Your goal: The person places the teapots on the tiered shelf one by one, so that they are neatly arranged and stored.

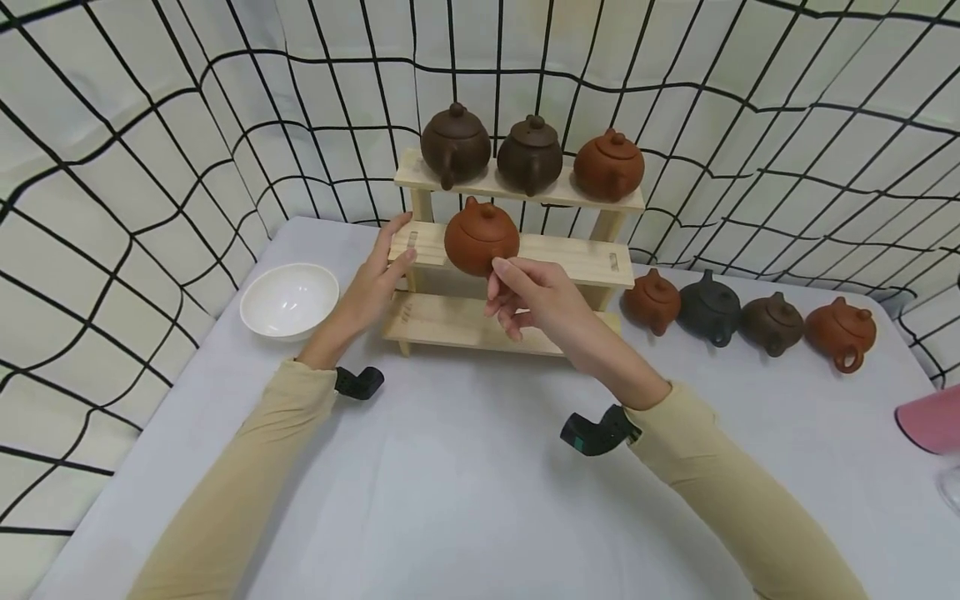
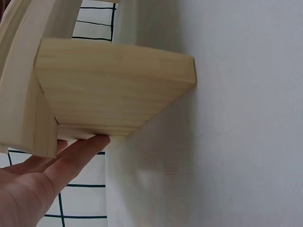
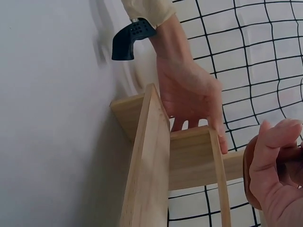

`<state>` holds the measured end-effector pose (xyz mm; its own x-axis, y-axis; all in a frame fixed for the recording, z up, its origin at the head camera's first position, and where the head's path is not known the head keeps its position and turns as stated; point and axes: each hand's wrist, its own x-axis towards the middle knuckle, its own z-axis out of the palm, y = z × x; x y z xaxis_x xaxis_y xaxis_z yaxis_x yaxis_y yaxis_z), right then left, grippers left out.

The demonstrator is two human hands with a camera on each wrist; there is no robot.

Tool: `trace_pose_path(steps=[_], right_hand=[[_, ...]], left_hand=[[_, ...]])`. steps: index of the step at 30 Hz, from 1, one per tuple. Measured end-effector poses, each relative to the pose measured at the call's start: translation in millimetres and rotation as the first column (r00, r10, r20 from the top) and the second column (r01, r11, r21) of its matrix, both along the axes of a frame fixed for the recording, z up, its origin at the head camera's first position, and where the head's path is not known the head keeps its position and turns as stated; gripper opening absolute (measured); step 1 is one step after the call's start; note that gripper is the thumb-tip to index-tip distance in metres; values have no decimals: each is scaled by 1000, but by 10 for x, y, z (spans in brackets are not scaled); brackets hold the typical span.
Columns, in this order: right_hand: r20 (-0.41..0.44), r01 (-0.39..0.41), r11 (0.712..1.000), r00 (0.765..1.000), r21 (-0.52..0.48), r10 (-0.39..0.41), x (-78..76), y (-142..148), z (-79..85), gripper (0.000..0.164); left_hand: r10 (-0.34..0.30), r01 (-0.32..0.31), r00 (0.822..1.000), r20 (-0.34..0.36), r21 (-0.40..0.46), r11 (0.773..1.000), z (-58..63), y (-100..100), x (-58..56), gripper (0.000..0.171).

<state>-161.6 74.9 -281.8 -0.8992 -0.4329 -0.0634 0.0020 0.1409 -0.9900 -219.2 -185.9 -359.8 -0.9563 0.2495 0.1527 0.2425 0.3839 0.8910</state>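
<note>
My right hand pinches the handle of a reddish-brown clay teapot between thumb and fingers. The teapot overlaps the middle board of a three-tier wooden display stand. In the right wrist view my right hand partly hides the teapot. My left hand holds the stand by the left end of its middle board, thumb toward the front and fingers farther back. Up close in the left wrist view, fingers reach along the wood. On the top board stand two dark brown teapots and a reddish one.
A white bowl sits left of the stand. Several teapots line up on the white-covered table to the right. Black wire mesh encloses the back and sides. A pink object is at the right edge.
</note>
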Motion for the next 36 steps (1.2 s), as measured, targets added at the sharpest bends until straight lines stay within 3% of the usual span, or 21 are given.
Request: trace_pose_path(steps=[11,26,36], right_hand=[[28,10,1000,1000,-27,-9,-214,-256,-136,34],[-2,-9,1000,1000,29,9,-215,-502,-178,35],[-4,-16,999,1000,-35,16,-225,-513,-257,35]], left_hand=[[0,0,1000,-3,10,1000,-19,-9,26,60],[7,-7,999,-31,-1,1000,-28,15,1,60],[10,-10,1000,-28,-2,1000,-21,41,15,60]])
